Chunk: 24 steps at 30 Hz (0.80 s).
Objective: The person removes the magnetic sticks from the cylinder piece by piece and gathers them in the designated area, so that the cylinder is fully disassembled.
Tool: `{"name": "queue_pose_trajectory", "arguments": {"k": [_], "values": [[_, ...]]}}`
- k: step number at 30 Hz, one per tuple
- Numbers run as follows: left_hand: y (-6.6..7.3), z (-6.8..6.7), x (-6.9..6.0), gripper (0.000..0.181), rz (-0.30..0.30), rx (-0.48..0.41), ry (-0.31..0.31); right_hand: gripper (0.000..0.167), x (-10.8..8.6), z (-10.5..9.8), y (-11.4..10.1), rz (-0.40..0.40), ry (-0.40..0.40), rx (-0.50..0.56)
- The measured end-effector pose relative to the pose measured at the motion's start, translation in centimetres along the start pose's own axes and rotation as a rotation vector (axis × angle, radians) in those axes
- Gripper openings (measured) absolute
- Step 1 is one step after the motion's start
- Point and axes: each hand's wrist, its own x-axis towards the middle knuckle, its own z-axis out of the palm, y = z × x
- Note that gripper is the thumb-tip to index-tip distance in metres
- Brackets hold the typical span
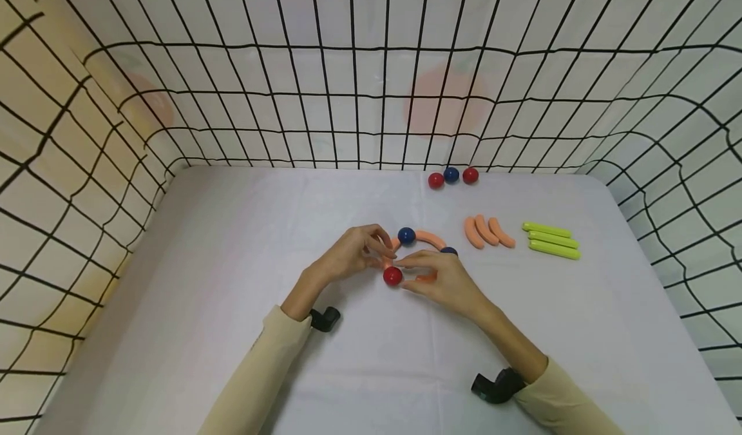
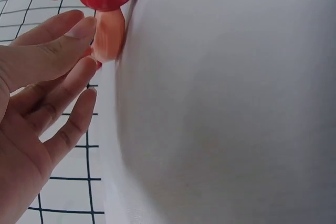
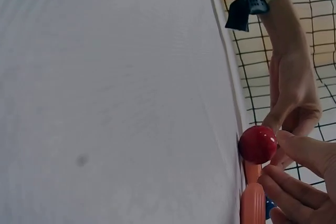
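Note:
A ring of orange curved sticks and balls lies mid-table. In the head view, its far side shows a blue ball point(image 1: 406, 236) and an orange curved stick point(image 1: 430, 238); another blue ball point(image 1: 449, 251) is partly hidden by my right hand. At the near side sits a red ball point(image 1: 392, 276). My left hand point(image 1: 361, 252) pinches the orange curved stick point(image 2: 109, 35) adjoining that red ball. From the right, my right hand point(image 1: 446, 279) holds the red ball point(image 3: 258, 145) at its thumb and fingertips. Fingers hide parts of the ring.
Beyond the ring, two red balls point(image 1: 471, 175) flank a blue ball point(image 1: 451, 175). Three loose orange curved sticks point(image 1: 473, 233) lie to the right, then three yellow-green sticks point(image 1: 553, 249). Black wire mesh point(image 1: 353, 93) borders the back and sides of the white table point(image 1: 220, 229).

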Motion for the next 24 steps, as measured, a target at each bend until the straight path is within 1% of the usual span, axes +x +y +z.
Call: {"name": "queue_pose_trajectory", "arguments": {"k": [5, 7, 13, 16, 19, 24], "values": [[-0.4, -0.1, 0.4, 0.019, -0.033, 0.006, 0.003, 0.035, 0.1, 0.6, -0.1, 0.012, 0.003, -0.015], [-0.6, -0.1, 0.5, 0.018, -0.037, 0.009, -0.003, 0.033, 0.2, 0.8, -0.2, 0.016, 0.005, -0.021], [-0.8, -0.1, 1.0, 0.013, -0.020, 0.038, -0.029, 0.034, 0.5, 1.3, -0.4, 0.061, -0.011, -0.024], [-0.8, -0.2, 1.0, 0.013, -0.015, 0.038, -0.038, 0.035, 0.5, 1.6, -0.4, 0.079, -0.012, -0.033], [-0.8, -0.2, 1.0, 0.014, -0.002, 0.046, -0.044, 0.035, 0.5, 1.7, -0.4, 0.083, -0.008, -0.046], [-0.7, -0.3, 1.3, 0.014, 0.029, 0.086, -0.060, 0.035, 0.5, 1.8, -0.3, 0.077, -0.003, -0.065]]}}
